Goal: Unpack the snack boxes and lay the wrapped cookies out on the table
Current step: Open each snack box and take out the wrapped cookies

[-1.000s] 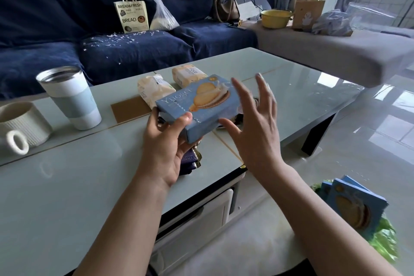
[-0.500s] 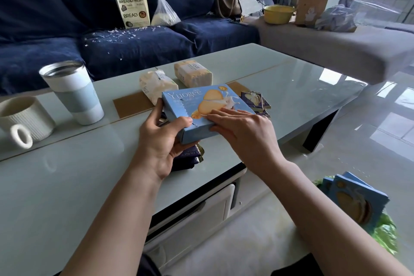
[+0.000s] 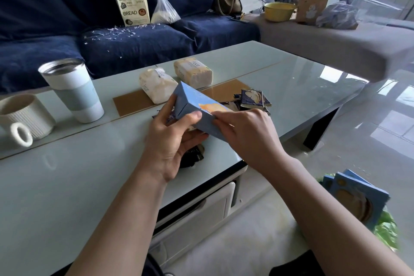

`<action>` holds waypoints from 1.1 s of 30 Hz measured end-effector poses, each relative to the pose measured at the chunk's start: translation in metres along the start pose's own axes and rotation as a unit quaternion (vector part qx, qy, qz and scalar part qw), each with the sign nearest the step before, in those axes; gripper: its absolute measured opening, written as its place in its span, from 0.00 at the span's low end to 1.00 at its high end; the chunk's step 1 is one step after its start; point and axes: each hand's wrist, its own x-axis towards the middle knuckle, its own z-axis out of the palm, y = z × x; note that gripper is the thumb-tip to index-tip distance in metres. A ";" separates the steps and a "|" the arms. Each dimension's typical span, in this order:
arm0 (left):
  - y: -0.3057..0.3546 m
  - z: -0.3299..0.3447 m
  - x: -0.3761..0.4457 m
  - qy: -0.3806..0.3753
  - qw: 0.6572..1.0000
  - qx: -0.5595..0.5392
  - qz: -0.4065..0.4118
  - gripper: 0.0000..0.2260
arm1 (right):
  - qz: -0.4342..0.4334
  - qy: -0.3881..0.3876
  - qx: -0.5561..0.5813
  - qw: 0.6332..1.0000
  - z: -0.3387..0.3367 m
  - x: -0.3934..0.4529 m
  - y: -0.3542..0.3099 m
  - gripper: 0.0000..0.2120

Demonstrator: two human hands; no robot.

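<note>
Your left hand point(image 3: 172, 143): wrapped round the near end of the blue snack box point(image 3: 197, 108), thumb pressed on its side, fingers underneath.
Your right hand point(image 3: 247, 135): fingertips pinching the box's lower edge, right beside your left thumb.
Snack box: up off the table point(image 3: 67, 186), tilted on edge between both hands.
Under your left hand: dark wrappers point(image 3: 191, 157) lying on the glass.
Just beyond your right hand: wrapped cookies point(image 3: 254, 99) in a small pile.
Past the box: two pale tissue packs point(image 3: 159, 87).
Far left of your left hand: tumbler point(image 3: 72, 91), then a ribbed mug point(image 3: 24, 116).
Low right of your right arm: more blue boxes point(image 3: 356, 197) on the floor.
</note>
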 end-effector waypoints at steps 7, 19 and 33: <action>-0.003 0.003 -0.002 0.037 0.996 0.059 0.064 0.26 | 0.015 0.071 0.150 0.986 0.003 0.001 -0.003 0.12; -0.011 0.006 -0.006 0.031 0.985 0.120 0.118 0.37 | 0.024 0.019 0.113 0.993 0.003 0.001 -0.008 0.08; 0.001 -0.003 -0.006 -0.019 0.989 0.112 0.094 0.34 | 0.107 -0.031 0.184 0.977 -0.008 0.006 -0.007 0.08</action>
